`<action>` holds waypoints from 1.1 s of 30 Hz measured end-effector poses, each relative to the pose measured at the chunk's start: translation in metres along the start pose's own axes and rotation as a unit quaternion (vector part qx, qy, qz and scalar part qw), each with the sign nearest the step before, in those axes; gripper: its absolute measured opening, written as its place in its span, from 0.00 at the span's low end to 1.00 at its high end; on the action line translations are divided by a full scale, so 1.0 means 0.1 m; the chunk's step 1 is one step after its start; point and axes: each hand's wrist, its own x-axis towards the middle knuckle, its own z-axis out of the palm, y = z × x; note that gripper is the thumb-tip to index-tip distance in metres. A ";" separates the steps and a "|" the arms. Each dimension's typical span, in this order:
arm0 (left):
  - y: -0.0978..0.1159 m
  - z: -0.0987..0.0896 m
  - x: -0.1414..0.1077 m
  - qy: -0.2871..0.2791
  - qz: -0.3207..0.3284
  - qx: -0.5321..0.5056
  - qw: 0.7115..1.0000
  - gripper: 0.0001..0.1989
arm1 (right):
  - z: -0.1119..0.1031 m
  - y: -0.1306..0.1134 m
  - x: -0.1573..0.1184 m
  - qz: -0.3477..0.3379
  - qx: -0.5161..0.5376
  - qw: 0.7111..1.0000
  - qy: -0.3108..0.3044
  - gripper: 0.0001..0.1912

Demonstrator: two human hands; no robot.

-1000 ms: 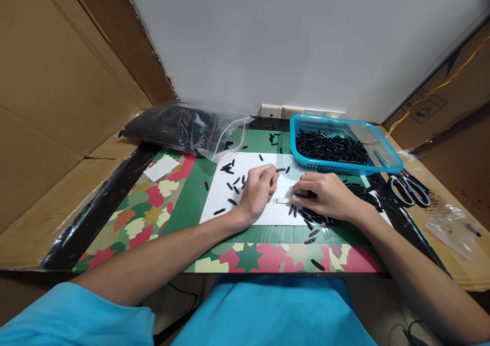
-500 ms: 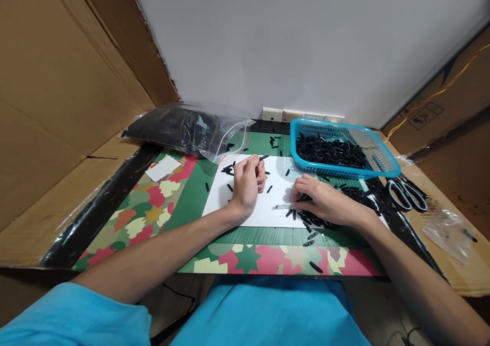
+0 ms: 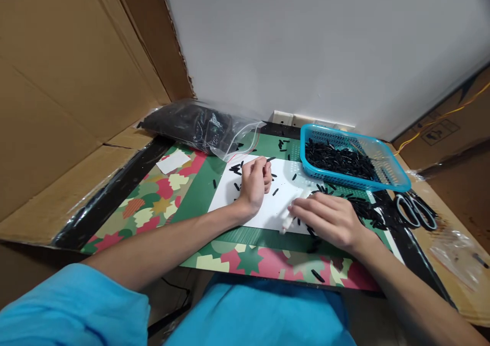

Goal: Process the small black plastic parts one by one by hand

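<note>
My left hand (image 3: 255, 182) is closed over the white sheet (image 3: 225, 195), with a small black piece (image 3: 270, 159) poking out at its fingertips. My right hand (image 3: 325, 216) is pinched round a thin whitish tool (image 3: 287, 223), its tip pointing down near the front edge of the sheet. Small black elongated pieces (image 3: 363, 209) lie heaped beside and partly beneath my right hand. More loose ones are scattered round my left hand, such as a single piece (image 3: 275, 192) between the hands.
A blue basket (image 3: 356, 182) of black pieces stands at the back right. Scissors (image 3: 415, 211) and a small clear bag (image 3: 455, 256) lie at the right. A large zip bag (image 3: 199, 126) rests at the back left, near a white paper scrap (image 3: 173, 161). Cardboard (image 3: 76, 80) rises on the left.
My right hand has lifted slightly off the heap and turned, swinging the whitish tool's tip toward the front. My left hand stays closed over the sheet. The whole view has shifted and tilted a little.
</note>
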 end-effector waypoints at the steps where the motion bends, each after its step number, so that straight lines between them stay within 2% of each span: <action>1: 0.00 0.00 0.00 0.001 0.001 -0.001 1.000 0.16 | 0.01 -0.03 0.02 -0.018 0.000 1.000 -0.008 0.10; 8: -0.01 0.00 0.02 0.002 0.003 -0.001 1.000 0.15 | 0.11 -0.05 0.04 -0.012 -0.026 0.998 -0.058 0.12; 12: -0.01 0.01 0.01 -0.002 0.007 0.004 1.000 0.16 | 0.21 0.00 -0.01 0.018 -0.046 0.992 -0.112 0.14; 15: 0.00 0.01 0.01 -0.010 0.010 0.010 1.000 0.16 | 0.23 0.04 -0.03 0.046 0.009 0.990 -0.137 0.10; 19: 0.01 0.02 -0.01 -0.026 0.011 0.020 0.999 0.17 | 0.13 0.09 -0.01 0.091 0.117 0.976 -0.162 0.09; 25: 0.01 0.03 -0.05 -0.054 0.002 0.035 0.998 0.19 | 0.08 0.11 -0.02 0.126 0.167 0.964 -0.167 0.11; 33: -0.01 0.01 -0.09 -0.103 -0.028 0.063 0.992 0.20 | 0.10 0.16 -0.11 0.152 0.162 0.964 -0.144 0.12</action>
